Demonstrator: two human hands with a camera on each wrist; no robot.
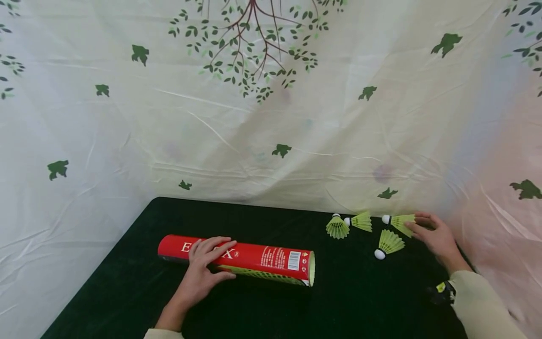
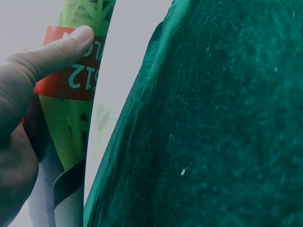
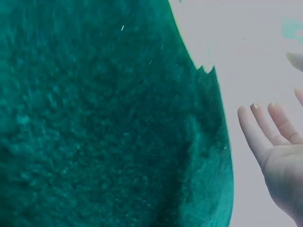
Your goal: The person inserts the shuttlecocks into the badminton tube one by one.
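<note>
My left hand (image 1: 206, 266) grips a red shuttlecock tube (image 1: 264, 252) lying on its side, the fingers across its top and the thumb along its near side. In the left wrist view the thumb (image 2: 59, 54) presses on the tube's printed wall (image 2: 71, 127). The tube's right end faces the shuttlecocks, with a pale rim. At the far right, my right hand (image 1: 438, 238) is at the skirt of a yellow shuttlecock (image 1: 400, 221). The right wrist view shows that hand (image 3: 284, 165) with its fingers extended. A second shuttlecock (image 1: 389, 242) lies just in front, its white cork toward me.
Two more shuttlecocks, one upright-facing (image 1: 337, 228) and one on its side (image 1: 361, 221), lie near the back edge of the dark green cloth-covered table (image 1: 351, 301). A pale curtain (image 1: 237, 155) with leaf prints hangs behind and at both sides.
</note>
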